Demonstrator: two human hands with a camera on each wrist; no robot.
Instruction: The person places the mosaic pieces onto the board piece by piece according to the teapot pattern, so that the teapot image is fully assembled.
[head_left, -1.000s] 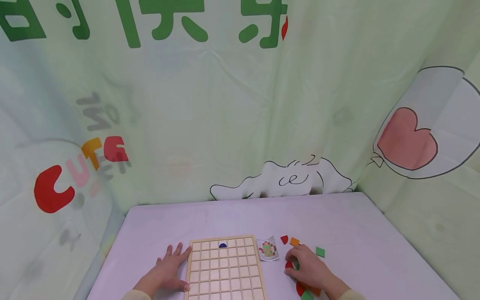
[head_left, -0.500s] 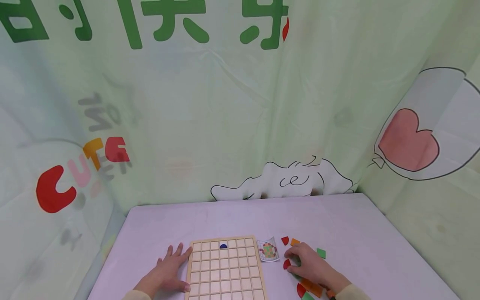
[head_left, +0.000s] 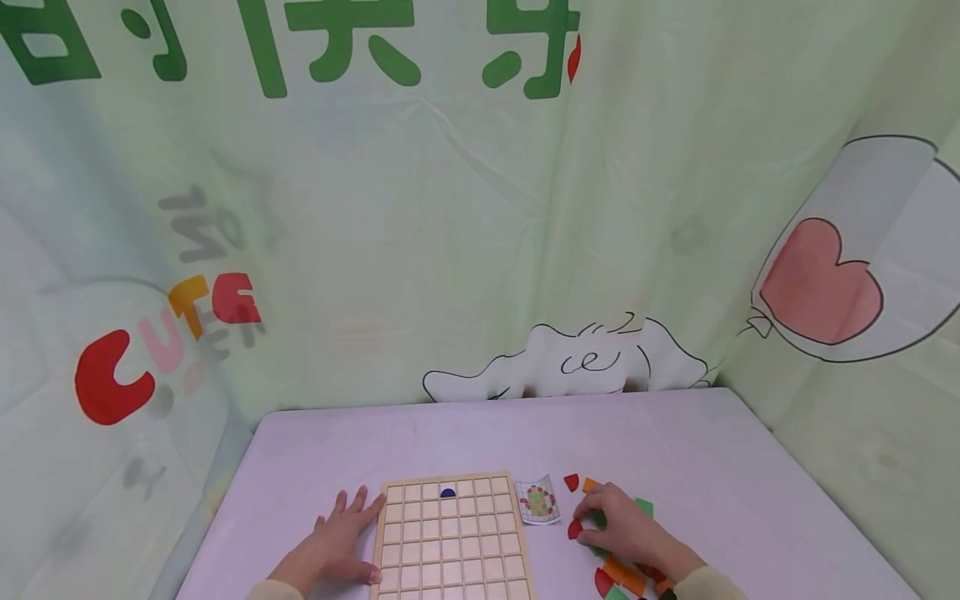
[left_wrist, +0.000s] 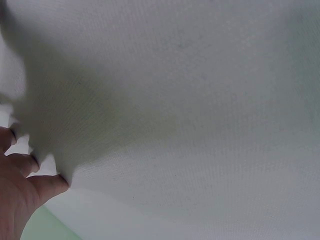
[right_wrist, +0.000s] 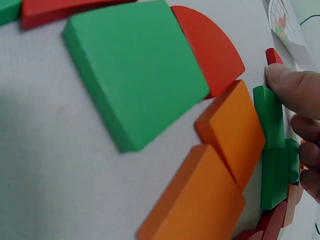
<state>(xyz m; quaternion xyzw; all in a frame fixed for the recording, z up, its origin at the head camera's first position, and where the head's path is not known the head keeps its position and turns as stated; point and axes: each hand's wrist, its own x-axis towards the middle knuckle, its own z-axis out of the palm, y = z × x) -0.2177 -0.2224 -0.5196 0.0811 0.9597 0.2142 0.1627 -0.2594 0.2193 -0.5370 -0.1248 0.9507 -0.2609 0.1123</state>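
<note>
My left hand [head_left: 341,537] lies with its fingers spread, fingertips and thumb touching the left edge of a wooden grid board [head_left: 450,542]. In the left wrist view, the fingers [left_wrist: 47,187] show at lower left against a pale surface. A dark blue half-round piece [head_left: 447,492] sits in a top-row cell. To the right of the board, my right hand [head_left: 622,525] pinches a small red quarter-round block [head_left: 574,529] between thumb and index finger. The right wrist view shows the thumb [right_wrist: 295,87] against that red block [right_wrist: 273,56]; the index fingertip is hidden there.
A picture card [head_left: 538,500] of a coloured pattern lies beside the board. Loose blocks surround the right hand: a green square [right_wrist: 135,70], a red quarter-round [right_wrist: 210,50], an orange block [right_wrist: 232,132] and several others. A printed curtain [head_left: 390,250] hangs behind the table [head_left: 337,442].
My right hand has shifted slightly around the red block, its index finger now closer to it. The left hand and the board keep their places.
</note>
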